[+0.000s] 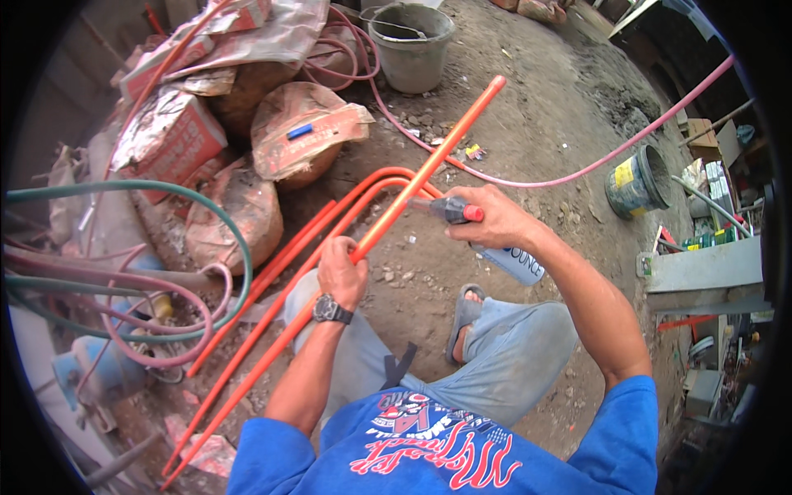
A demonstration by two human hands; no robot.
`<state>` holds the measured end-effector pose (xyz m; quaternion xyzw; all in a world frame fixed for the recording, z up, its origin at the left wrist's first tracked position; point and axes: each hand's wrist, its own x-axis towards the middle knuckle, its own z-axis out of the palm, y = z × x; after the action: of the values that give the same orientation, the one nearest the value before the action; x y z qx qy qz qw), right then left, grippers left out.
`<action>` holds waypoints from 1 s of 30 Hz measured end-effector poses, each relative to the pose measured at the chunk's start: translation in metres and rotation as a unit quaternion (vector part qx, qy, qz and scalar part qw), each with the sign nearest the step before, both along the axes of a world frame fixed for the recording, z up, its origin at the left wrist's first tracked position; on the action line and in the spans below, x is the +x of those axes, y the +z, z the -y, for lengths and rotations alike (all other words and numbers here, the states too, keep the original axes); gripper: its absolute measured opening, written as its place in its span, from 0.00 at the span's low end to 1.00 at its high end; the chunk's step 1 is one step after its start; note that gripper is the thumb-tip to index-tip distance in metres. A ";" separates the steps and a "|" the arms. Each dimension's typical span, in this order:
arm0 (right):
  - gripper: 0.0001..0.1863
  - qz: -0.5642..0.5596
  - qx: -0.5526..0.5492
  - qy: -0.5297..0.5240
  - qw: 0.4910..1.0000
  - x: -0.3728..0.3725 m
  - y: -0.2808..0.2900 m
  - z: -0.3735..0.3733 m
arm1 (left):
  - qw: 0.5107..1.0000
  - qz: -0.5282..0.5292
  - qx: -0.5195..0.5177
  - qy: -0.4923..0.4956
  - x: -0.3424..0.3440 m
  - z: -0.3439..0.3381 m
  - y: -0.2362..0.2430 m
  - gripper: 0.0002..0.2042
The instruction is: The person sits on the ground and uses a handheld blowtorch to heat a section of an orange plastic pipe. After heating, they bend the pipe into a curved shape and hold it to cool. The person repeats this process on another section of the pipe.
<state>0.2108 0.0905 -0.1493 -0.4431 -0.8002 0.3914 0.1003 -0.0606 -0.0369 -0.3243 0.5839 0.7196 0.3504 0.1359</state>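
The person stands on a dirt floor and holds a long orange pipe slanting across the body. The left hand grips the pipe about its middle, the fingers wrapped closed around it. The right hand holds a small gas torch with a red knob on a canister, fingers closed on its neck, and the nozzle points at the pipe just above the left hand. I cannot see a flame.

I think the main risk is heat. The left hand is near the spot where the nozzle points, so a small slip of the torch could burn the fingers. If the torch rests too long on one spot, the plastic may scorch or collapse instead of softening evenly. The far end of the pipe hangs free, so it could sag and twist the bend. Other orange pipes, hoses and paper sacks lie just beside, and a wandering flame could reach them. One foot in an open sandal is below the work, where hot drips could fall.
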 end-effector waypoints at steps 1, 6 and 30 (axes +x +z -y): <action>0.22 0.000 0.033 -0.018 0.999 0.004 -0.007 -0.002 | 1.000 0.004 -0.002 -0.001 0.001 0.000 0.000 0.18; 0.23 0.022 0.038 -0.133 0.990 0.007 0.000 -0.009 | 1.000 0.011 -0.006 -0.002 0.000 -0.001 -0.001 0.18; 0.20 -0.045 -0.005 -0.050 0.998 0.041 -0.019 -0.028 | 0.995 0.063 -0.082 -0.010 -0.005 -0.002 0.013 0.17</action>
<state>0.2519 0.1186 -0.1687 -0.4649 -0.7699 0.4093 0.1537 -0.0656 -0.0353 -0.3109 0.5545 0.7301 0.3248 0.2323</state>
